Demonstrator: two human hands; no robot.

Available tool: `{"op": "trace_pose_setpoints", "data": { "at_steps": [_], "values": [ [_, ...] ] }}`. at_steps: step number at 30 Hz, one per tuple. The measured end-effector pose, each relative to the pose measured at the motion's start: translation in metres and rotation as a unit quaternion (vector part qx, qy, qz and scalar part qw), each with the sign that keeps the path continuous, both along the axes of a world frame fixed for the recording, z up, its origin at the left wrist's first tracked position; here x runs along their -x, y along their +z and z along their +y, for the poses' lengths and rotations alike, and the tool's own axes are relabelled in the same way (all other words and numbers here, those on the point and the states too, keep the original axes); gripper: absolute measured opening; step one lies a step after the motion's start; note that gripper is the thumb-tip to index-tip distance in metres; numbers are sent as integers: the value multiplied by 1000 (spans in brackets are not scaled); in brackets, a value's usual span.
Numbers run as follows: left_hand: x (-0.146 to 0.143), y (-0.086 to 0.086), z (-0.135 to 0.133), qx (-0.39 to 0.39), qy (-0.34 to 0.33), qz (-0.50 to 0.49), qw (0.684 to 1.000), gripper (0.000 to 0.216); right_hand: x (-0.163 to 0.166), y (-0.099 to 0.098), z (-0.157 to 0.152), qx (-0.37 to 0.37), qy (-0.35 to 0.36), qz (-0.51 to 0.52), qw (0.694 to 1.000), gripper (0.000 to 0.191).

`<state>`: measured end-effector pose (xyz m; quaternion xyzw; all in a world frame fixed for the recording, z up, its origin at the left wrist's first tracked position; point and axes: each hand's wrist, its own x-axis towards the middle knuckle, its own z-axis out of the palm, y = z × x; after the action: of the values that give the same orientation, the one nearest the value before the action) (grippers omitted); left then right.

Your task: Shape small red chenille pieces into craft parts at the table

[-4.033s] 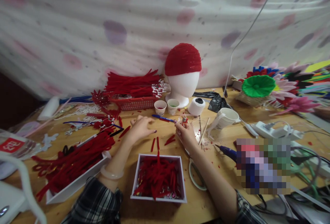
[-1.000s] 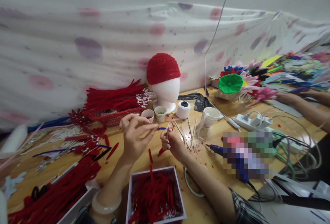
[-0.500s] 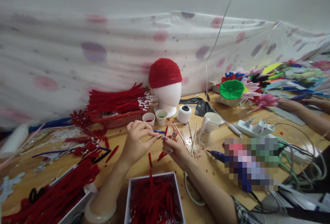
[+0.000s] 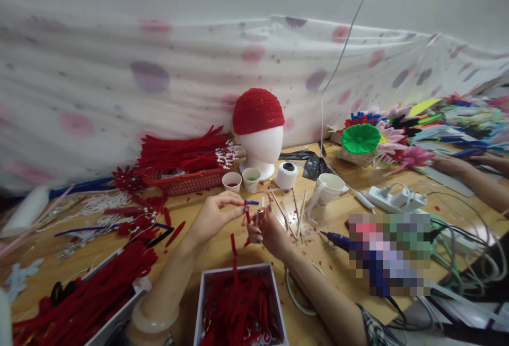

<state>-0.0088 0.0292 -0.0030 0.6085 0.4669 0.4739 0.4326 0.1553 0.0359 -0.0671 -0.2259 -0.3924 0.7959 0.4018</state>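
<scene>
My left hand (image 4: 217, 218) pinches a short red fuzzy strip (image 4: 247, 212) between thumb and fingertips. Close beside it on the right, my right hand (image 4: 272, 232) is wrapped round a small lighter (image 4: 260, 212), whose metal top shows while its body is hidden by the fingers. A faint pale streak stands above the metal top; whether it is a flame is hard to make out. Below both hands sits a white box (image 4: 274, 295) filled with red fuzzy strips (image 4: 234, 303). A blue stick-like thing (image 4: 252, 202) lies just behind my left fingertips.
Behind stands a white foam head (image 4: 262, 147) with a red cap (image 4: 258, 111). Around it are small cups (image 4: 252, 180), a thread spool (image 4: 286, 176) and a red basket (image 4: 186, 182). A glue gun (image 4: 338, 241), power strip (image 4: 392, 200) and another person's arm (image 4: 457, 176) are right.
My left fingers have shifted right and now hold the red strip upright. My right hand has turned, bringing the lighter's top slightly left, close to the strip. The view has swung a little left.
</scene>
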Motion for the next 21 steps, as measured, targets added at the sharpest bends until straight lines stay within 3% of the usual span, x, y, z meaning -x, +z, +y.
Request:
{"op": "trace_pose_setpoints", "data": {
  "at_steps": [3, 7, 14, 21],
  "values": [
    [0, 2, -1, -31, 47, -39, 998, 15, 1, 2, 0, 19, 19, -3, 1000, 57],
    [-2, 0, -2, -63, 77, -62, 993, 12, 3, 4, 0, 21, 30, -32, 999, 53],
    [-3, -2, -2, -88, 84, -40, 992, 10, 3, 3, 1, 42, 26, -50, 998, 45],
    [-4, -3, 0, -89, 89, -25, 992, 9, 5, 0, -1, 8, 28, -77, 997, 47]
  ]
}}
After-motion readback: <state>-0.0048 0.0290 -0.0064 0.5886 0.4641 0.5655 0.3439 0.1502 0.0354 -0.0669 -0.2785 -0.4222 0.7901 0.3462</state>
